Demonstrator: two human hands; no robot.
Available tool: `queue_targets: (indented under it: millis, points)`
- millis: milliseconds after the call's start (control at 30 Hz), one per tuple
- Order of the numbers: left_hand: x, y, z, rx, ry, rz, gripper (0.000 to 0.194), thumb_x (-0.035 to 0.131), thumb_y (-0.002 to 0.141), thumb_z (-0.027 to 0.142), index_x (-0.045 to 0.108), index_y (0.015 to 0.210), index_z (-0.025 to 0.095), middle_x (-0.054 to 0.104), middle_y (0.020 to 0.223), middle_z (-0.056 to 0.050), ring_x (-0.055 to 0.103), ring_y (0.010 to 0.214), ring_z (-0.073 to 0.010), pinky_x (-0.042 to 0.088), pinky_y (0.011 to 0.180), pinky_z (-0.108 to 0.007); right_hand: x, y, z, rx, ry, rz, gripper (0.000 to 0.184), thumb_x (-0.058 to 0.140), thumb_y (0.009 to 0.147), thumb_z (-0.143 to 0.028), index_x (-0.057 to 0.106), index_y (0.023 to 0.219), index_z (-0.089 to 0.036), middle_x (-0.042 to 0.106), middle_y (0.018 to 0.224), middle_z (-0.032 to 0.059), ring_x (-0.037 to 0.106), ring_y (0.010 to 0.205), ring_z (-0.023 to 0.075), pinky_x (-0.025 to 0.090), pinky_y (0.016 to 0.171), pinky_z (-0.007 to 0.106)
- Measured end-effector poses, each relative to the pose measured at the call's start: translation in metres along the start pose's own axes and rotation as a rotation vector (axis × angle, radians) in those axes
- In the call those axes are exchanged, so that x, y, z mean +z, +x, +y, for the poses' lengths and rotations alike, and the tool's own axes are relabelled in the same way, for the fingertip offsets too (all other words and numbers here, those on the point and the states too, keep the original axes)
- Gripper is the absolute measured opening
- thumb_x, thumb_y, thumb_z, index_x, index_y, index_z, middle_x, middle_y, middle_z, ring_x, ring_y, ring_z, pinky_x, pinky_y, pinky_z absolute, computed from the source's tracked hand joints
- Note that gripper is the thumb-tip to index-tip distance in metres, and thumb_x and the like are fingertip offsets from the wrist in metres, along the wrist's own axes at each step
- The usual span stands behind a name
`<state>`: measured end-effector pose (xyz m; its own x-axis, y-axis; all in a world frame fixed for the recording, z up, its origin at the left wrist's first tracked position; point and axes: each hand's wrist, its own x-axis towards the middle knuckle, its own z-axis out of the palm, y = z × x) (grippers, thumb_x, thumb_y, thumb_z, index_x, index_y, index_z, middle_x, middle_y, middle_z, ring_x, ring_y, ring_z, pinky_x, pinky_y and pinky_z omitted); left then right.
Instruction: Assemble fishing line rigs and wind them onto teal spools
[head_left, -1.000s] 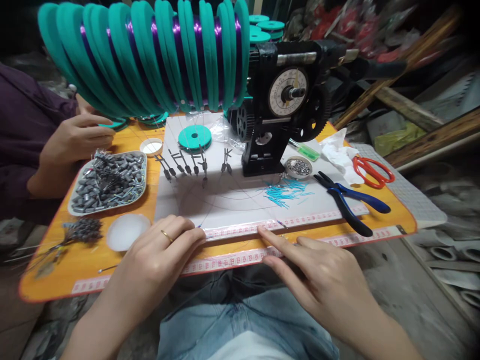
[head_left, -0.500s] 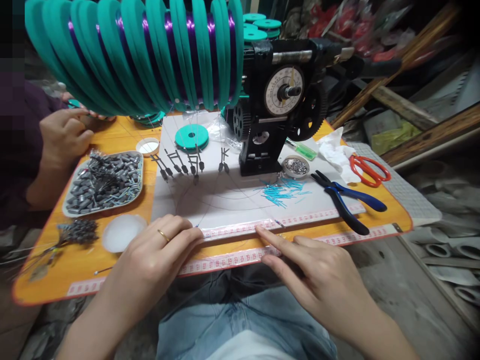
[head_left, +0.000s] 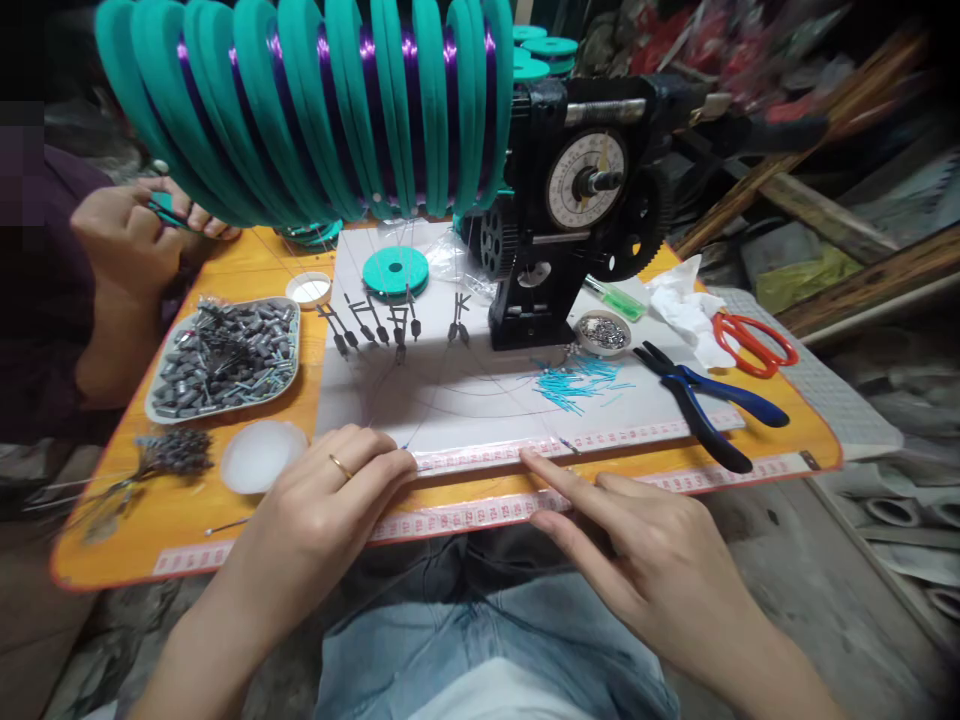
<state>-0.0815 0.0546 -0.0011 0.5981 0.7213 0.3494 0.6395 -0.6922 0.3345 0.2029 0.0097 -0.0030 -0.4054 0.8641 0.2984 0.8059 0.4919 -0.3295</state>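
My left hand [head_left: 330, 490], a ring on one finger, rests at the front edge of the white board [head_left: 465, 415]. Its fingers are curled together; what they pinch is hidden, though a thin line with a small blue end [head_left: 406, 447] emerges at the fingertips. Along that edge runs a pink-printed measuring tape [head_left: 480, 457]. The index finger of my right hand [head_left: 637, 530] is stretched out and touches this tape, with the thumb apart below. Just beyond that fingertip lies a small dark piece on a line [head_left: 570, 446]. Fine lines curve across the board.
Above hang teal spools [head_left: 330, 110] of purple line, beside a black winding machine [head_left: 544, 250]. A tray of grey sinkers [head_left: 225, 365] stands left; pliers [head_left: 694, 400], red scissors [head_left: 754, 345] and blue tubes [head_left: 566, 385] lie right. Another person's hands [head_left: 142, 225] are at far left.
The whole view has shifted slightly, so things appear a little further right. Both my hands keep their places at the board's edge. The other person's hands have moved a little around a teal piece.
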Motion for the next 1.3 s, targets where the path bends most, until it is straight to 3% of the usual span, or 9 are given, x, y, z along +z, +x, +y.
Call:
queue_targets:
  millis: [133,233,300,467,633,800,967,1133,1300]
  points:
    - [0.002,-0.002,0.011,0.013,-0.074,0.137,0.024,0.061,0.086,-0.004,0.061,0.104,0.012,0.060,0.099,-0.005,0.056,0.090,-0.0129,0.045,0.083,-0.026,-0.002,0.004,-0.018,-0.140,0.037,0.243,0.041,0.062,0.092,-0.011,0.058,0.133,-0.011,0.058,0.065,0.0010,0.048,0.061,0.0156,0.041,0.058,0.030]
    - [0.006,-0.005,0.025,0.018,-0.158,0.248,0.027,0.060,0.084,-0.009,0.063,0.103,0.010,0.060,0.103,-0.008,0.057,0.101,-0.0152,0.047,0.091,-0.026,0.002,0.014,-0.035,-0.221,-0.001,0.389,0.034,0.069,0.085,-0.008,0.068,0.118,-0.016,0.072,0.100,0.0082,0.057,0.095,0.0227,0.048,0.085,0.036]
    - [0.011,-0.009,0.034,0.006,-0.184,0.332,0.026,0.062,0.082,-0.009,0.065,0.099,0.010,0.058,0.105,-0.009,0.056,0.109,-0.0188,0.047,0.097,-0.030,0.007,0.023,-0.043,-0.229,0.043,0.406,0.029,0.069,0.085,-0.008,0.070,0.113,-0.016,0.071,0.112,0.0077,0.054,0.112,0.0259,0.044,0.099,0.042]
    - [0.023,-0.018,0.046,-0.083,-0.233,0.453,0.021,0.065,0.083,-0.005,0.068,0.094,0.013,0.053,0.101,-0.007,0.054,0.107,-0.0191,0.047,0.097,-0.033,0.018,0.032,-0.050,-0.206,0.123,0.431,0.013,0.071,0.085,-0.012,0.073,0.097,-0.017,0.072,0.086,0.0051,0.059,0.091,0.0232,0.044,0.091,0.044]
    - [0.027,-0.025,0.052,-0.186,-0.292,0.466,0.024,0.065,0.084,-0.002,0.068,0.099,0.016,0.054,0.088,-0.001,0.055,0.084,-0.0082,0.049,0.077,-0.016,0.023,0.027,-0.055,-0.197,0.150,0.412,0.009,0.070,0.084,-0.011,0.070,0.092,-0.016,0.069,0.081,0.0056,0.058,0.088,0.0228,0.042,0.088,0.044]
    - [0.038,-0.027,0.067,-0.489,-0.845,0.436,0.017,0.062,0.090,0.009,0.069,0.093,0.024,0.065,0.094,0.001,0.061,0.062,-0.0045,0.055,0.055,-0.012,0.030,0.021,-0.058,-0.155,0.162,0.384,0.005,0.066,0.087,-0.012,0.067,0.091,-0.015,0.067,0.081,0.0063,0.056,0.092,0.0239,0.040,0.091,0.044]
    - [0.051,-0.022,0.082,-0.725,-1.340,0.596,0.010,0.072,0.085,0.018,0.068,0.092,0.022,0.073,0.083,-0.001,0.069,0.062,-0.0126,0.057,0.044,-0.015,0.034,0.018,-0.059,-0.164,0.165,0.376,0.007,0.061,0.089,-0.010,0.064,0.092,-0.016,0.066,0.079,0.0057,0.056,0.093,0.0242,0.037,0.090,0.045]
    - [0.053,-0.019,0.095,-0.901,-1.219,0.753,0.029,0.078,0.079,0.017,0.061,0.101,0.023,0.073,0.078,0.002,0.072,0.062,-0.0140,0.062,0.055,-0.018,0.034,0.019,-0.057,-0.177,0.129,0.338,0.009,0.059,0.089,-0.009,0.063,0.094,-0.015,0.065,0.079,0.0074,0.056,0.093,0.0244,0.037,0.089,0.044]
    - [0.058,-0.028,0.092,-0.766,-0.866,0.713,0.023,0.072,0.084,0.013,0.062,0.101,0.025,0.075,0.086,0.004,0.074,0.073,-0.0113,0.063,0.073,-0.017,0.033,0.021,-0.055,-0.204,0.084,0.307,0.010,0.059,0.090,-0.009,0.064,0.095,-0.015,0.065,0.079,0.0083,0.055,0.096,0.0261,0.037,0.091,0.045]
